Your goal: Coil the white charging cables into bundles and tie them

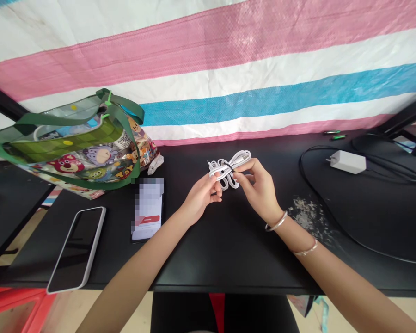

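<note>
A white cable (241, 158), folded into a bundle of loops, is held up over the black table between my two hands. A black tie (229, 166) wraps round its middle. My left hand (204, 196) pinches the left end of the bundle between thumb and fingers. On the other side, my right hand (258, 185) is closed at the black tie, thumb and forefinger touching it and the cable. Some of the loops hang below the fingers. Two silvery bracelets circle my right wrist and forearm.
A phone with a lit screen (149, 208) and a white-edged phone (78, 249) lie left, before a cartoon-print bag (90, 152). Right are a white power adapter (348, 162), a black cord (327, 210), pale crumbs (308, 215) and small green batteries (339, 137). A striped sheet (208, 69) hangs behind.
</note>
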`<state>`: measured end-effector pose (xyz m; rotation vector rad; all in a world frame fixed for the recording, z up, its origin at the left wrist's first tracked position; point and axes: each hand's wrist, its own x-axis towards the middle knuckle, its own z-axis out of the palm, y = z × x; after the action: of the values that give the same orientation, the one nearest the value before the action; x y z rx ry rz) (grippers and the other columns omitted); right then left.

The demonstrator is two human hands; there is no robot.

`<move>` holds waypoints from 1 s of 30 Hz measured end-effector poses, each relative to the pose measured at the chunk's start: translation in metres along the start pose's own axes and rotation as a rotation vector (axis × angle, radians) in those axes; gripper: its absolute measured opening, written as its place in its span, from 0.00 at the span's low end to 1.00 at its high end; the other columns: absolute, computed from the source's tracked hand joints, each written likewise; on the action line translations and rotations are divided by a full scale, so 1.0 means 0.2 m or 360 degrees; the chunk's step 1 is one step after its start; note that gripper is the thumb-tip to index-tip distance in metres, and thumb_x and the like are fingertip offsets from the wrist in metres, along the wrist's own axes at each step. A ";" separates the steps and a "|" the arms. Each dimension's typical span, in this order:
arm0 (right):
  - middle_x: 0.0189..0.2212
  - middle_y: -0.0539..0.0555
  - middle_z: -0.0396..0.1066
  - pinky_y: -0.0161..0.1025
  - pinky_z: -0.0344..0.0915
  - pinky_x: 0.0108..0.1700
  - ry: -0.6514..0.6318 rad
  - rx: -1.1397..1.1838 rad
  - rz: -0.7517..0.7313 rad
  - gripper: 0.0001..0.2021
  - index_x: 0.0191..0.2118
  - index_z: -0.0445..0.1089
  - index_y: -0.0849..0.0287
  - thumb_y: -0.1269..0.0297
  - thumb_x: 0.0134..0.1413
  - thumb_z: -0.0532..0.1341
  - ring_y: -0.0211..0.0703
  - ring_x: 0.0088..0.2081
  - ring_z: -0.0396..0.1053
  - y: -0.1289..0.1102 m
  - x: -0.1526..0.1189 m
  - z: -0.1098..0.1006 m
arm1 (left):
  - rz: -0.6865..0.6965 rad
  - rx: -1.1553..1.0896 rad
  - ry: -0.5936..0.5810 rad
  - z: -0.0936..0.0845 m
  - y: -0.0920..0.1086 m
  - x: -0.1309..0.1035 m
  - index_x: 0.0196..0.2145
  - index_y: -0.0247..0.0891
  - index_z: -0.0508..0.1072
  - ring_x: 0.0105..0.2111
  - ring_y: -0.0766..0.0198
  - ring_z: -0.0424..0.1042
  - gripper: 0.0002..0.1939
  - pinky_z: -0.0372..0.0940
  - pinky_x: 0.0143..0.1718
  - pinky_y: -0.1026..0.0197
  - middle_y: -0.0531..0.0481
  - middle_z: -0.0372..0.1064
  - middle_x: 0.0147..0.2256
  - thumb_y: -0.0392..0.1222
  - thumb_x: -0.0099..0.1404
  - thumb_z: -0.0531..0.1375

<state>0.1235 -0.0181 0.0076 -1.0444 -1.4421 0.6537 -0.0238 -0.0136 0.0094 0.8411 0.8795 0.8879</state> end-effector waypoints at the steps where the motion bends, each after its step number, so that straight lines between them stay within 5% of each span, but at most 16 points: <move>1: 0.27 0.49 0.70 0.34 0.69 0.27 -0.0006 0.0000 0.0004 0.03 0.28 0.65 0.55 0.66 0.50 0.60 0.39 0.30 0.70 0.00 0.00 0.00 | -0.0005 -0.0013 -0.0025 0.00 0.00 0.00 0.32 0.40 0.65 0.23 0.71 0.61 0.16 0.61 0.25 0.68 0.59 0.57 0.22 0.53 0.54 0.63; 17: 0.27 0.48 0.68 0.35 0.68 0.29 -0.0129 0.0004 0.0005 0.04 0.28 0.64 0.55 0.66 0.52 0.59 0.37 0.28 0.68 0.01 0.00 0.00 | 0.0145 -0.0053 -0.0049 0.00 0.01 -0.01 0.25 0.39 0.61 0.25 0.71 0.61 0.32 0.60 0.24 0.70 0.60 0.52 0.20 0.66 0.37 0.68; 30: 0.25 0.48 0.67 0.35 0.67 0.29 -0.0136 0.0160 0.0131 0.04 0.28 0.64 0.56 0.64 0.49 0.60 0.36 0.27 0.66 0.01 -0.01 0.02 | 0.0279 0.0179 -0.0025 0.01 0.03 -0.04 0.23 0.40 0.57 0.27 0.68 0.59 0.32 0.59 0.29 0.66 0.60 0.50 0.19 0.69 0.40 0.65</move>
<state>0.1208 -0.0174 0.0042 -1.0111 -1.4307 0.8306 -0.0264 -0.0183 0.0165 1.0333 0.8576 0.9894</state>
